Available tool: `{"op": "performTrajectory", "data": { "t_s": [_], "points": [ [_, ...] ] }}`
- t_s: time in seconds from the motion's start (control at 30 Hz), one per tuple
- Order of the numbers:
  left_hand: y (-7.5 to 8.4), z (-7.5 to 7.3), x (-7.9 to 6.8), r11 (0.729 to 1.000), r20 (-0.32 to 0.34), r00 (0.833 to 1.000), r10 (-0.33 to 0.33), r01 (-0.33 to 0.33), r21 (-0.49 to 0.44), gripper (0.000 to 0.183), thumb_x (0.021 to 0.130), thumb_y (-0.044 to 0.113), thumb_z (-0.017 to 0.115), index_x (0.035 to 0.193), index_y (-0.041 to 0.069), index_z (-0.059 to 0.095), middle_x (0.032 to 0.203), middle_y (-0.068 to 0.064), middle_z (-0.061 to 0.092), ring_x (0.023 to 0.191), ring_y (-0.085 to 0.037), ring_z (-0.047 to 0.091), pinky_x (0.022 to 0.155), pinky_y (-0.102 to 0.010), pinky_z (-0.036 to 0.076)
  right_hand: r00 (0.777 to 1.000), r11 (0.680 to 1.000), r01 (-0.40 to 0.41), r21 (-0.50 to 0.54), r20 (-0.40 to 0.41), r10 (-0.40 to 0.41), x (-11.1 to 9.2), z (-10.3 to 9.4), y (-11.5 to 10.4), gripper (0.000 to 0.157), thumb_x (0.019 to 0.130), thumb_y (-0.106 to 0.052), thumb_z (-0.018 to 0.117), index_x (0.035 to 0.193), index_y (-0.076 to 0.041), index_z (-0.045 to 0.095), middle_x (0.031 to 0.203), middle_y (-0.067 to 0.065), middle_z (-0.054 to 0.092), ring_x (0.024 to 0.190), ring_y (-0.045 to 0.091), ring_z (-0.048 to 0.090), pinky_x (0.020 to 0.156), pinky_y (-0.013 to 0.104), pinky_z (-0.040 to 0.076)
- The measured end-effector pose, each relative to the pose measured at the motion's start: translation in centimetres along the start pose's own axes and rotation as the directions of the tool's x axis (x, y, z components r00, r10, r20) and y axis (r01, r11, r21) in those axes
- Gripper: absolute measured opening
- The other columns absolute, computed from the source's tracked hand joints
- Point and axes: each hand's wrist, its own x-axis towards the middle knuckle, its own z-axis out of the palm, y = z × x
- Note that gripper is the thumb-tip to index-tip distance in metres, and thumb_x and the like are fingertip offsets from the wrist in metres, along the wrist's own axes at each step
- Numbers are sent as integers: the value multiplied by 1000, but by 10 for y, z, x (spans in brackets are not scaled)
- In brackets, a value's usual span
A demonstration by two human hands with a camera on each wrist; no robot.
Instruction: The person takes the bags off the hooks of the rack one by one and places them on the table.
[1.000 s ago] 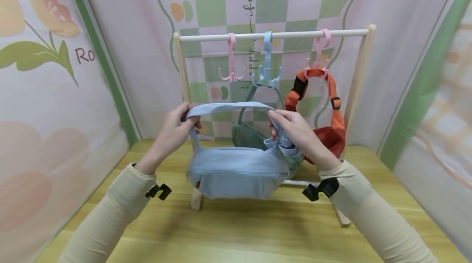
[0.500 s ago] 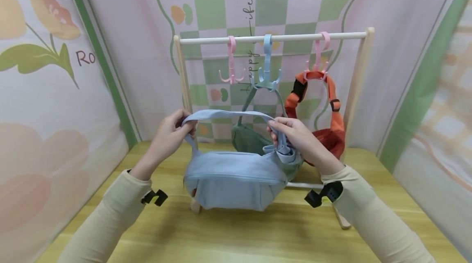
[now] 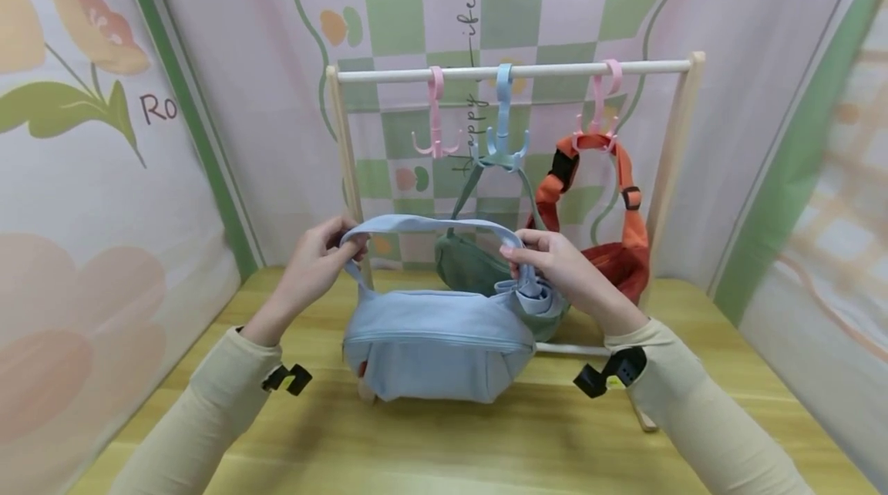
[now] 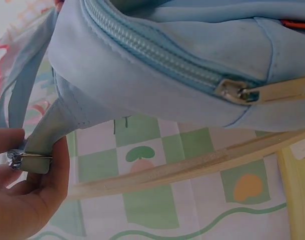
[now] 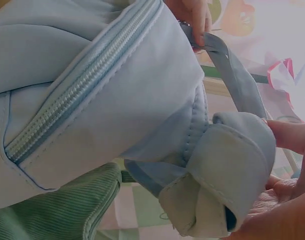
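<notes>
A light-blue waist bag (image 3: 430, 352) hangs in front of the rack, its strap (image 3: 423, 223) arched over it between both hands. My left hand (image 3: 312, 260) pinches the strap's left end; the left wrist view shows a small metal ring (image 4: 15, 159) by those fingers. My right hand (image 3: 558, 264) pinches the right end, just above a looped bunch of strap (image 5: 222, 170). A zipper (image 4: 152, 52) runs along the bag's front. Behind it, a green corduroy bag (image 3: 472, 264) hangs from a blue hook (image 3: 504, 117), partly hidden.
A wooden rack with a white bar (image 3: 388, 75) stands on the wood-grain table (image 3: 444, 449). A pink hook (image 3: 436, 113) hangs bare at its left. At its right, another pink hook (image 3: 598, 106) carries an orange-red bag (image 3: 620, 264). Patterned cloth walls (image 3: 229, 32) surround the table.
Both hands have come down with the blue bag, which hangs lower in the head view and slightly further left. The grip on the strap stays. The rack and the hanging bags look unmoved.
</notes>
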Motion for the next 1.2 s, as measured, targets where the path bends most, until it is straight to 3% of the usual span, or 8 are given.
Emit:
{"op": "performTrajectory", "data": {
  "t_s": [0.33, 0.57, 0.77, 0.87, 1.03, 1.2],
  "points": [
    [-2, -7, -7, 998, -6, 999, -51, 51, 30, 21, 96, 17, 56, 102, -1, 66, 93, -18, 67, 84, -30, 63, 67, -25, 54, 999, 998, 41, -45, -24, -42, 2, 0, 1, 24, 94, -27, 60, 96, -3, 59, 76, -1, 63, 74, 14, 57, 68, 27, 48],
    [-5, -12, -10, 996, -12, 996, -92, 92, 21, 27, 96, 20, 56, 107, -3, 65, 96, -17, 67, 85, -13, 63, 72, -22, 54, 999, 999, 36, -2, -16, -36, 2, 4, 5, 26, 93, -24, 62, 103, 0, 60, 81, 0, 67, 79, 11, 62, 71, 24, 52],
    [-8, -13, -13, 992, 25, 994, -105, 107, -67, 29, 100, 20, 48, 115, -2, 60, 105, -22, 64, 91, -24, 66, 74, -29, 57, 1000, 999, 22, 46, -11, -22, 3, 6, 7, 20, 92, -24, 63, 101, -6, 62, 84, 1, 67, 81, 12, 63, 69, 23, 51],
    [-9, -14, -14, 989, 35, 993, -114, 117, -87, 30, 100, 23, 47, 116, 0, 58, 104, -19, 63, 87, -22, 68, 71, -32, 58, 1000, 999, 2, 43, -9, -2, 4, 7, 9, 22, 92, -27, 63, 101, -7, 62, 84, 0, 67, 79, 11, 62, 61, 21, 47],
    [-15, -15, -18, 987, 47, 989, -137, 141, -83, 29, 101, 22, 45, 117, 1, 56, 102, -20, 61, 80, -17, 67, 69, -34, 59, 999, 998, -44, 45, 7, 43, 4, 13, 13, 33, 91, -32, 63, 104, -3, 59, 85, 1, 67, 78, 9, 61, 53, 20, 43],
    [-20, -19, -24, 985, 64, 985, -162, 165, -51, 26, 101, 22, 45, 114, 2, 57, 101, -19, 60, 81, -24, 67, 67, -35, 59, 998, 996, -58, 65, 42, 55, 5, 20, 18, 28, 92, -32, 62, 102, -5, 60, 87, 3, 67, 77, 11, 61, 56, 23, 47]
  ]
}}
